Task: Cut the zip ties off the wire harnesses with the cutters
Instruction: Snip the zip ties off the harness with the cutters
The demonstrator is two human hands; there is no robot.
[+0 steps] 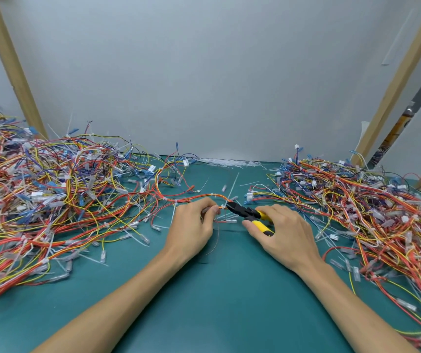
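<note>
Wires nicked along with the tie

Left hand (194,221) pinches the orange harness (191,198) at mat centre, fingertips just beside the black nose of the cutters (242,212), which meets a white zip tie (226,203). Right hand (282,230), at three o'clock of it, grips the yellow handles; whether the blades have closed I cannot tell. A nose set too deep would likely bite insulation. A slip toward nine o'clock could catch the pinching fingers.

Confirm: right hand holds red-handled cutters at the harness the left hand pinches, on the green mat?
Wrong colour: the head view shows yellow handles, not red. Otherwise right: the right hand holds the cutters at the harness the left hand pinches, on the green mat.
</note>
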